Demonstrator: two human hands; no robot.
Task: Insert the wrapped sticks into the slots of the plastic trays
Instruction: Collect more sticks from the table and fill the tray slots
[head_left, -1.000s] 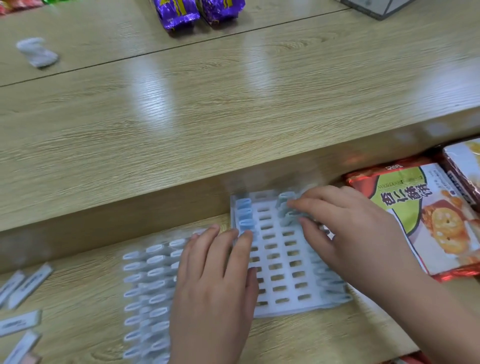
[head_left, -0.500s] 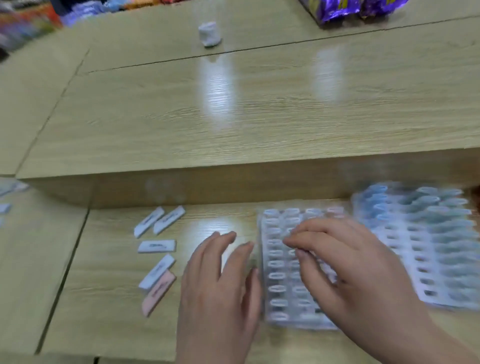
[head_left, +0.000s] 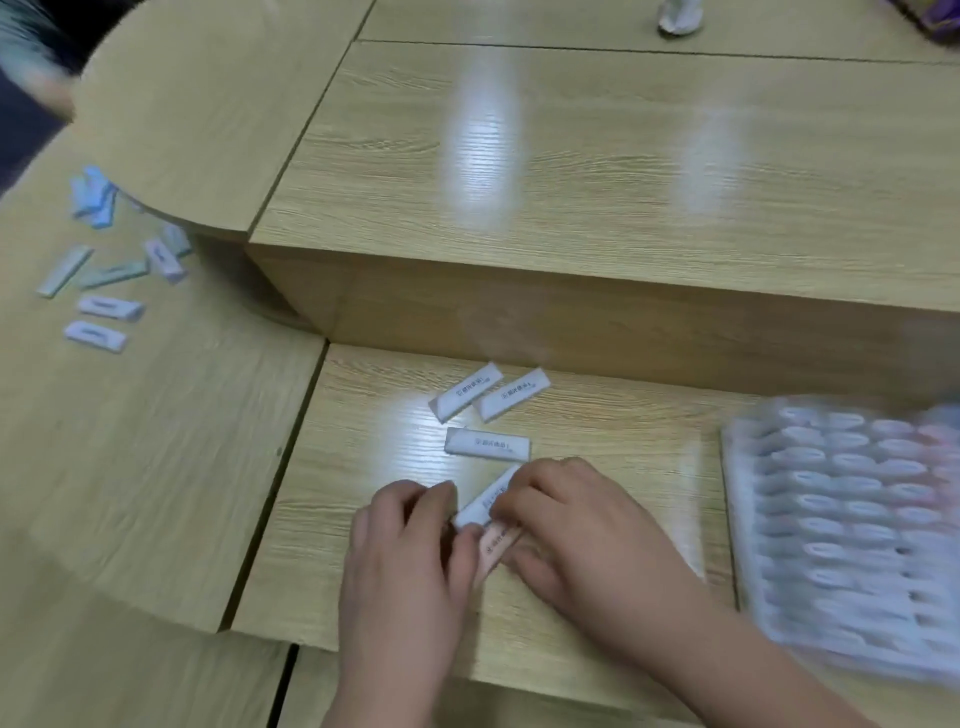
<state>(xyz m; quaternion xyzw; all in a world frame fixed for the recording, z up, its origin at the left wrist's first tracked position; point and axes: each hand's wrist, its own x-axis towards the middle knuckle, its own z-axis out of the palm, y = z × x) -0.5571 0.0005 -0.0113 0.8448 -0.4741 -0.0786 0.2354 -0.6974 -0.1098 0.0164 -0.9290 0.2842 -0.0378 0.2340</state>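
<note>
My left hand (head_left: 410, 545) and my right hand (head_left: 576, 530) meet over two wrapped sticks on the lower desk. A white stick (head_left: 483, 501) lies between the fingertips of both hands, and a pink stick (head_left: 496, 548) lies just below it, partly under my fingers. My fingers are curled onto these sticks. Three more white sticks lie beyond: one flat (head_left: 488, 443) and two angled (head_left: 466, 391) (head_left: 511, 401). A plastic tray (head_left: 841, 530) filled with wrapped sticks lies blurred at the right, apart from both hands.
A raised wooden desk step (head_left: 571, 322) runs right behind the sticks. Several more wrapped sticks (head_left: 104, 306) lie scattered on the left desk section. A crumpled white wrapper (head_left: 678, 18) sits on the far top. A seam (head_left: 280, 467) divides the desk panels.
The view has swung left. Both hands left the trays and moved left onto the loose white and pink sticks; the trays now lie at the right edge.
</note>
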